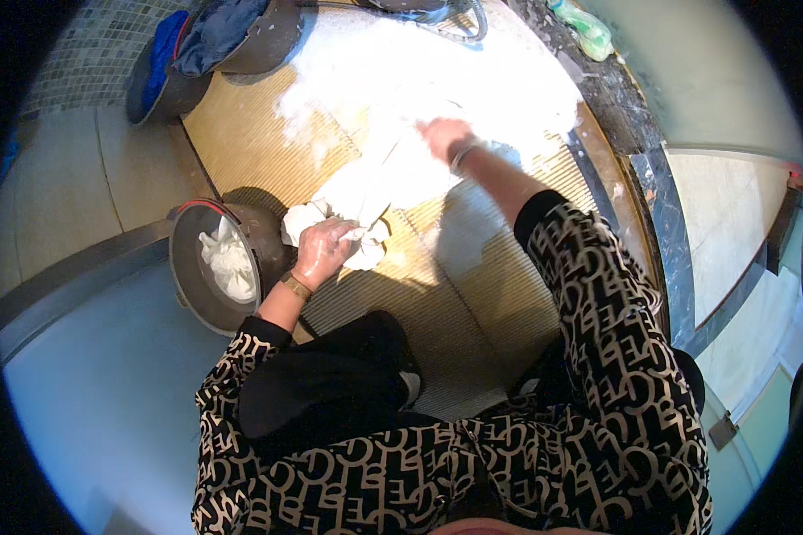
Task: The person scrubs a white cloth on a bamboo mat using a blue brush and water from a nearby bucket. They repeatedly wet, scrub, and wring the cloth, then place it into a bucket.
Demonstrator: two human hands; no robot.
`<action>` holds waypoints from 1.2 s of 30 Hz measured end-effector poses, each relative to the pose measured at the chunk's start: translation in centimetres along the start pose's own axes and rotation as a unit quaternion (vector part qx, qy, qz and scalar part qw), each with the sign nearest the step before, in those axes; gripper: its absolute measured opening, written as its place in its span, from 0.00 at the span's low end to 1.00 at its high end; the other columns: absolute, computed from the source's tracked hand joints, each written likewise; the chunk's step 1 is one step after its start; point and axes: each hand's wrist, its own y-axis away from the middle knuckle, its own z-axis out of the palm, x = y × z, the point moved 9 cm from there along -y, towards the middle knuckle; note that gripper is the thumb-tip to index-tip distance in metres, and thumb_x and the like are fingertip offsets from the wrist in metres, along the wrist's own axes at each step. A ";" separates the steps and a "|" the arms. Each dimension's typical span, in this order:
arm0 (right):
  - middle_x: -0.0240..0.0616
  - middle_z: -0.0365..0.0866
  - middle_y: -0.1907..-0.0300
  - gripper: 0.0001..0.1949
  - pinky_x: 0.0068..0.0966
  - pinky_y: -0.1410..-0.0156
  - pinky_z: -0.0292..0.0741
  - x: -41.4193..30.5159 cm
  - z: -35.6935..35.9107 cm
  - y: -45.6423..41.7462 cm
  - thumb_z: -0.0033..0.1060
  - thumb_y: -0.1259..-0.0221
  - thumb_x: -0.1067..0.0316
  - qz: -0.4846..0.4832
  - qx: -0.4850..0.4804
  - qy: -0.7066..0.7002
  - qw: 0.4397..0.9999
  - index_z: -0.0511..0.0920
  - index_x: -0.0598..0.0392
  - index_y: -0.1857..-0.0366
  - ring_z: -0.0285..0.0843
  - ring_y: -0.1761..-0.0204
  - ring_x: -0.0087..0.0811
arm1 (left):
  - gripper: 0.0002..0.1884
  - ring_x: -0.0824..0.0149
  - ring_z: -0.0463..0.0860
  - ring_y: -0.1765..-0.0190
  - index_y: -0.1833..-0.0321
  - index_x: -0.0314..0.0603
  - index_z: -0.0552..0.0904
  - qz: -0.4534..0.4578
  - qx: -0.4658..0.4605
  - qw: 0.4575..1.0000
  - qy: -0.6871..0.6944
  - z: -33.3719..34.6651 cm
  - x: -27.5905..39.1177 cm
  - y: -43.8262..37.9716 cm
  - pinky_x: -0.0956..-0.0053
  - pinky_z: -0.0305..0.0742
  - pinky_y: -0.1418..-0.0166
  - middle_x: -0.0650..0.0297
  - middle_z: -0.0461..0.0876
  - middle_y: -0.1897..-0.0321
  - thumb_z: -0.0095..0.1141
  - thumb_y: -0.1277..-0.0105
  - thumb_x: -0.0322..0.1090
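A wet white cloth [369, 249] is bunched under my left hand [324, 247], whose fingers are closed on it, just right of a dark bucket [268, 227]. More crumpled white cloth [231, 261] lies inside that tilted bucket. My right hand [447, 137] is farther forward, blurred, over a glaring white, foamy area [401, 80] on the ribbed yellow-brown surface [482, 301]. Glare hides its fingertips, and whether they grip anything cannot be told.
At the upper left stand dark buckets, one with dark blue cloth [217, 33], another with bright blue material [164, 60]. A hose [478, 27] curves at the top. A green-and-clear plastic item [585, 30] lies on the dark stone ledge [609, 93] at the upper right.
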 end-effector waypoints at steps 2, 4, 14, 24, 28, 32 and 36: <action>0.45 0.85 0.61 0.14 0.37 0.58 0.82 2.1 -2.0 0.0 0.46 0.34 0.64 0.098 0.070 -0.011 0.993 0.79 0.54 0.50 0.85 0.62 0.41 | 0.14 0.52 0.82 0.64 0.57 0.45 0.85 0.008 0.027 1.000 -0.008 -0.7 -0.2 0.0 0.61 0.78 0.58 0.54 0.83 0.67 0.54 0.47 0.31; 0.44 0.84 0.66 0.16 0.35 0.59 0.81 2.3 -2.5 -0.3 0.42 0.32 0.62 0.134 0.111 0.027 0.984 0.77 0.55 0.49 0.84 0.67 0.42 | 0.14 0.52 0.82 0.64 0.57 0.45 0.85 0.030 0.057 0.998 -0.004 -1.0 -0.1 -0.3 0.59 0.78 0.57 0.54 0.84 0.66 0.55 0.47 0.31; 0.45 0.85 0.62 0.22 0.36 0.57 0.81 4.6 -1.6 -0.2 0.42 0.33 0.65 0.143 0.048 0.016 0.988 0.67 0.43 0.34 0.85 0.60 0.40 | 0.12 0.54 0.83 0.63 0.58 0.45 0.85 -0.016 0.015 1.000 -0.012 -0.2 -0.4 0.3 0.63 0.79 0.59 0.57 0.84 0.65 0.56 0.46 0.31; 0.46 0.85 0.61 0.20 0.39 0.50 0.80 2.3 -2.3 1.6 0.42 0.30 0.59 0.067 0.055 0.038 0.996 0.70 0.53 0.38 0.84 0.55 0.39 | 0.12 0.55 0.84 0.60 0.58 0.43 0.84 -0.019 -0.020 0.999 -0.035 1.0 -0.5 0.6 0.63 0.79 0.56 0.56 0.85 0.62 0.54 0.46 0.31; 0.46 0.84 0.64 0.18 0.37 0.59 0.82 1.2 -3.1 1.8 0.43 0.33 0.67 0.104 0.046 0.024 0.993 0.73 0.51 0.41 0.85 0.62 0.41 | 0.11 0.53 0.83 0.63 0.60 0.43 0.84 0.035 0.041 0.998 -0.015 -0.1 0.5 0.3 0.61 0.78 0.57 0.56 0.84 0.66 0.54 0.45 0.32; 0.50 0.84 0.61 0.17 0.46 0.53 0.80 -4.9 3.4 4.5 0.41 0.30 0.59 -0.087 -0.148 0.130 0.976 0.75 0.47 0.42 0.84 0.57 0.43 | 0.10 0.52 0.83 0.63 0.61 0.44 0.84 0.000 0.012 0.999 -0.041 0.8 -0.3 0.4 0.59 0.78 0.58 0.56 0.84 0.67 0.54 0.45 0.33; 0.43 0.83 0.68 0.14 0.36 0.60 0.81 4.7 -1.7 4.5 0.43 0.33 0.59 0.110 0.102 0.028 0.988 0.77 0.53 0.52 0.84 0.65 0.41 | 0.11 0.52 0.83 0.63 0.61 0.44 0.84 -0.067 -0.026 0.996 -0.055 0.9 -1.2 0.5 0.59 0.78 0.58 0.55 0.83 0.67 0.55 0.45 0.36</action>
